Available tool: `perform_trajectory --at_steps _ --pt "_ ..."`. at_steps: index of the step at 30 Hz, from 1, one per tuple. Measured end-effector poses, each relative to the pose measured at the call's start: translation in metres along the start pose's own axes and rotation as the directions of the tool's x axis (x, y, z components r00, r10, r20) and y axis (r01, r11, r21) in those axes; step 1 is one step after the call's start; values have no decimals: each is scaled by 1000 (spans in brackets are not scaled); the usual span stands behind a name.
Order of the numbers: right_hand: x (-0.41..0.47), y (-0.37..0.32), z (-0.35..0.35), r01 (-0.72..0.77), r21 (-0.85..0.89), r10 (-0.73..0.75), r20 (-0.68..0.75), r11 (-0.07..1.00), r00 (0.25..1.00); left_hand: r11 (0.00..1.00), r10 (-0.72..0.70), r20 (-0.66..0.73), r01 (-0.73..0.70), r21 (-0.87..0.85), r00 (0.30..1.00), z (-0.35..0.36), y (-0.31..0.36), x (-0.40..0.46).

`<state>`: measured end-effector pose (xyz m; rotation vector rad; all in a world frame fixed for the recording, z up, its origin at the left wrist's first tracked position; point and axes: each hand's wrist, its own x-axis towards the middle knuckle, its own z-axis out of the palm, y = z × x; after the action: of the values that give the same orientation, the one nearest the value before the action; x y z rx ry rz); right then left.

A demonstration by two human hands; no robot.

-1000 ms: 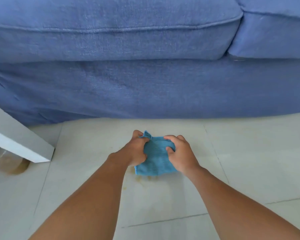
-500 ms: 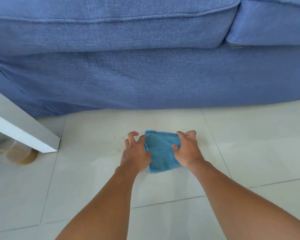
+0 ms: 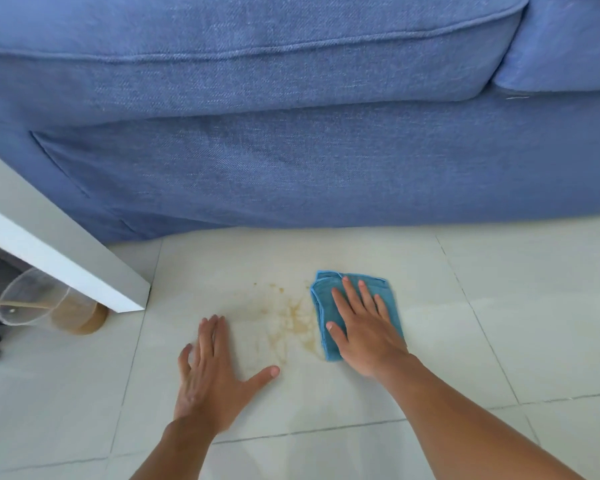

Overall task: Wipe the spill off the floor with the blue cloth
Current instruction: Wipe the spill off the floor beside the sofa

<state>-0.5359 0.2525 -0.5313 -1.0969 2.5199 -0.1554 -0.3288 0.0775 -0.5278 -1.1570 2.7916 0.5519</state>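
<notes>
A folded blue cloth (image 3: 321, 299) lies on the pale tiled floor (image 3: 499, 323) in front of the sofa. My right hand (image 3: 364, 327) rests flat on top of it, fingers spread, pressing it down. A thin brownish spill (image 3: 291, 317) with smears and small drops spreads just left of the cloth, touching its left edge. My left hand (image 3: 212, 372) is flat on the bare tile to the left of the spill, fingers apart, holding nothing.
A blue fabric sofa (image 3: 291, 150) fills the back of the view. A white table leg (image 3: 66, 258) slants down at the left. Behind it a clear plastic cup (image 3: 35, 299) lies on its side with brown liquid and a straw.
Both hands were bunched on the cloth. Now my left hand has let go and lies flat on the floor, my right hand has flattened on the cloth, and the spill shows beside it.
</notes>
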Motion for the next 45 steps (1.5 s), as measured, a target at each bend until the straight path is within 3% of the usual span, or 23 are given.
perform_trajectory --at_steps 9,16,20,29,37,45 --pt "-22 -8 27 -77 -10 75 -153 997 985 995 28 -54 -22 98 998 18 -5 -10" --pt "10 -8 11 -17 -61 11 -85 998 996 991 13 -41 -7 136 999 19 -5 -7" --pt "25 -13 3 -52 -38 50 -43 998 998 988 32 -8 -31 151 999 19 -6 -9" --pt "-30 10 20 -62 -72 59 -47 995 997 985 88 34 -92 143 995 12 -11 -12" --pt "26 -1 -3 -181 -32 181 1 983 983 980 109 29 -112 164 994 16 -15 -12" --pt "55 -22 -8 -25 -44 27 49 999 998 979 108 24 -111 169 994 17 -16 -10"
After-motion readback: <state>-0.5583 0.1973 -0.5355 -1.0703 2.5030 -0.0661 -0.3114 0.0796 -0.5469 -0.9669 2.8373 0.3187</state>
